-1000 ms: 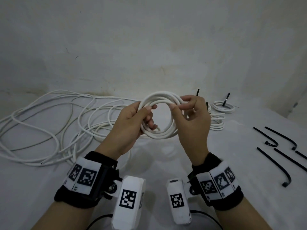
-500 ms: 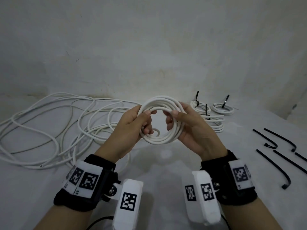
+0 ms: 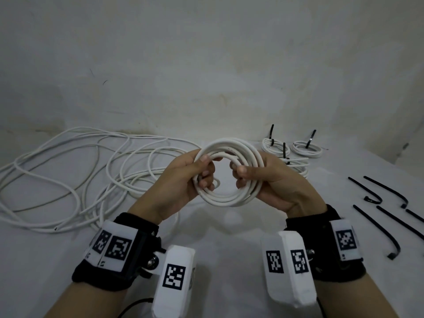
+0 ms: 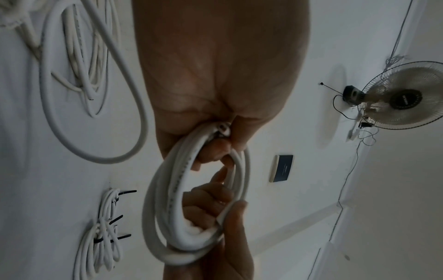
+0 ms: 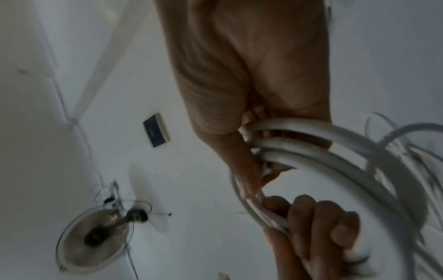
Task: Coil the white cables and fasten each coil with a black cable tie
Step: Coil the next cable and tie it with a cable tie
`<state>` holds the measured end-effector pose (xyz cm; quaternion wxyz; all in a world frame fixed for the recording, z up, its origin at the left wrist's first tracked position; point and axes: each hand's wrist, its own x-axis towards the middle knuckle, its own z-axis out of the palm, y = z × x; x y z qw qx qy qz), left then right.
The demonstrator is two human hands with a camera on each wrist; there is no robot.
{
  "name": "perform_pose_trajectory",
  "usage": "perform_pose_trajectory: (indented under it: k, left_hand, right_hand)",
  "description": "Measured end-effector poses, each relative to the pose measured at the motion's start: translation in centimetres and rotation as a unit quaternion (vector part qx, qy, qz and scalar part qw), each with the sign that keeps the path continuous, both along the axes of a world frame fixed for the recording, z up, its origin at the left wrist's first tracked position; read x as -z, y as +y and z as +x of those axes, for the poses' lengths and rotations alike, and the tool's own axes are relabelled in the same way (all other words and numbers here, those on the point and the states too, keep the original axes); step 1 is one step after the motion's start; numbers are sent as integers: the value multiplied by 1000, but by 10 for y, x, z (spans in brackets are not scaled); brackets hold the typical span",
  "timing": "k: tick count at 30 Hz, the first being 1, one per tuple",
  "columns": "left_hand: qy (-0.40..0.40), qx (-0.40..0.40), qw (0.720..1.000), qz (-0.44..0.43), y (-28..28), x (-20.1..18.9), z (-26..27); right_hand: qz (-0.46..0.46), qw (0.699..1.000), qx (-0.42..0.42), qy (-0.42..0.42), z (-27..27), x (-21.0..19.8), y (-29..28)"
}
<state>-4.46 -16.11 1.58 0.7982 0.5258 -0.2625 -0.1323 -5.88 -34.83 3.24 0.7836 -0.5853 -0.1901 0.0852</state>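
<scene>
The white coil point(image 3: 227, 173) is held up off the surface between the two hands, its loops gathered but with no tie on it yet. The left hand point(image 3: 183, 180) curls round the coil's left side, thumb on top, and the right hand point(image 3: 273, 182) grips the opposite side the same way — a loose cable end point(image 4: 221, 130) shows at the left palm in the left wrist view. Beyond the right hand lie three tied coils point(image 3: 289, 150), each already cinched with a black tie, so part of the job looks done. Left of the left hand sprawls a tangle of uncoiled white cable point(image 3: 80, 171) (how many separate lengths cannot be told). Loose black cable ties point(image 3: 378, 216) lie to the right of the right hand, well apart from it. The white table point(image 3: 218, 239) under the hands is bare; its far edge meets the wall point(image 3: 206, 65) just behind the tied coils — open room lies toward the ties.
</scene>
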Motion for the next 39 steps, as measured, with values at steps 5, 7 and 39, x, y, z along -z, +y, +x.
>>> perform_pose_trajectory:
  k: [5,7,39]
  left_hand:
    - [-13,-20,1000,-1,1,-1,2]
    - [-13,-9,1000,7,3,-1,2]
    - [-67,-17,989,129,5,-2,-4]
  right_hand:
    - [-124,966,148,-170,-7,-3,11]
    - [-156,951,173,-202,-7,-2,14]
    - [-339,784,276,-441,-4,3,17]
